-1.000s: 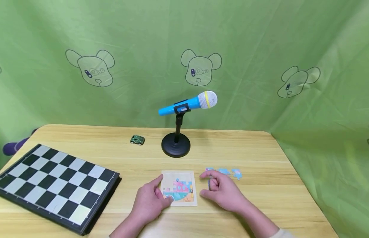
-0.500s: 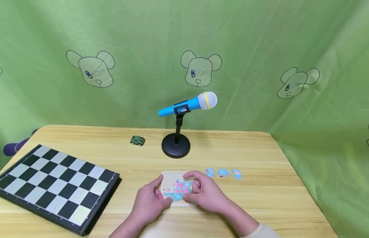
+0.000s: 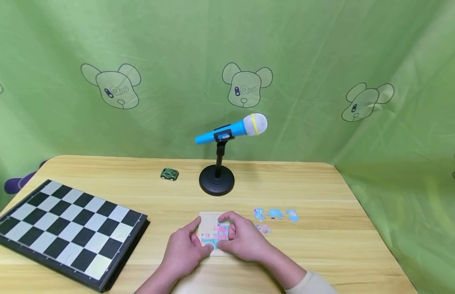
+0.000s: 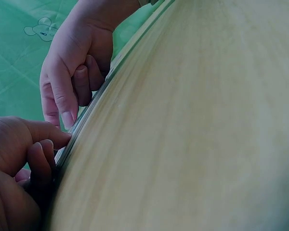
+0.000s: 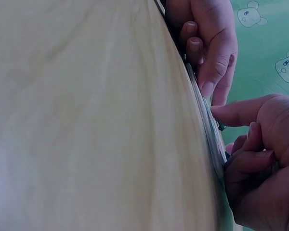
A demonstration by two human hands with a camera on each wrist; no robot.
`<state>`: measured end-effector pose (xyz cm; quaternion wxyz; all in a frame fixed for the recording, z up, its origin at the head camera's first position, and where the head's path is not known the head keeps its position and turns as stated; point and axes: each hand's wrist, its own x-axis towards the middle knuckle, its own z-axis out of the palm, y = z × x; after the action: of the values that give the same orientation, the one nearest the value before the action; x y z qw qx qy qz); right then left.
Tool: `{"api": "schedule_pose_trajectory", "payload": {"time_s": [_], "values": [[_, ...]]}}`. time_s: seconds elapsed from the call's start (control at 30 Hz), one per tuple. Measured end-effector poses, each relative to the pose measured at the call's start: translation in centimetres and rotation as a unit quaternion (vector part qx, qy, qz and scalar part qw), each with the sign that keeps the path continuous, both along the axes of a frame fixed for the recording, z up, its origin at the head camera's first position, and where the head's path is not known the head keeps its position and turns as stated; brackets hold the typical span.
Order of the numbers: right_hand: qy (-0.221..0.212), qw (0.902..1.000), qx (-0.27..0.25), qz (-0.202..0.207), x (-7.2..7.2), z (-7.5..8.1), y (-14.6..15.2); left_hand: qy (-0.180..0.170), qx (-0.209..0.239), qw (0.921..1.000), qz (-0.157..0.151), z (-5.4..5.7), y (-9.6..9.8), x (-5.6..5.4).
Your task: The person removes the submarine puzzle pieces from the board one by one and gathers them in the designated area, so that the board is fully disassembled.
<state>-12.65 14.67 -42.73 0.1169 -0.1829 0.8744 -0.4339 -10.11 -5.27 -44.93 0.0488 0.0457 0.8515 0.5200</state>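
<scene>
A wooden puzzle board (image 3: 207, 222) lies on the table, its pink and blue pieces (image 3: 220, 232) filling part of the lower half. My left hand (image 3: 183, 250) grips the board at its left side, forefinger at the upper edge and thumb at the lower left. My right hand (image 3: 245, 241) covers the board's right part. Its thumb and forefinger stay apart and touch the pieces, while the other fingers are folded in. No loose piece shows between them. To the right lie a pink puzzle piece (image 3: 265, 229) and several blue pieces (image 3: 275, 213).
A blue toy microphone (image 3: 227, 132) sits on a black stand (image 3: 216, 185) behind the board. Back left of it is a small green toy car (image 3: 169, 174). A checkered board (image 3: 71, 228) takes up the left of the table, and green cloth (image 3: 176, 81) hangs behind.
My right hand has moved left from beside the puzzle board onto its pieces, uncovering the loose pink piece. My left hand keeps its grip on the board.
</scene>
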Motion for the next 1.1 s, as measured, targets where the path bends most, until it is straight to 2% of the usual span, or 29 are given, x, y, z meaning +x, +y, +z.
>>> {"api": "schedule_pose_trajectory", "payload": {"time_s": [0.23, 0.57, 0.7, 1.1], "values": [[-0.007, 0.9998, 0.017, -0.008, -0.06, 0.31, -0.15, 0.004, 0.006, 1.0, 0.002, -0.05, 0.0, 0.02], [-0.019, 0.9995, 0.012, -0.021, -0.09, 0.4, -0.24, 0.002, 0.009, 1.0, 0.0, 0.02, -0.02, 0.03], [-0.018, 0.9997, 0.002, -0.018, -0.06, 0.31, -0.19, 0.002, 0.007, 1.0, 0.0, 0.03, -0.04, 0.08], [-0.003, 0.9998, 0.019, -0.004, -0.18, -0.05, -0.07, 0.004, 0.005, 1.0, 0.0, 0.13, -0.06, 0.1]]}}
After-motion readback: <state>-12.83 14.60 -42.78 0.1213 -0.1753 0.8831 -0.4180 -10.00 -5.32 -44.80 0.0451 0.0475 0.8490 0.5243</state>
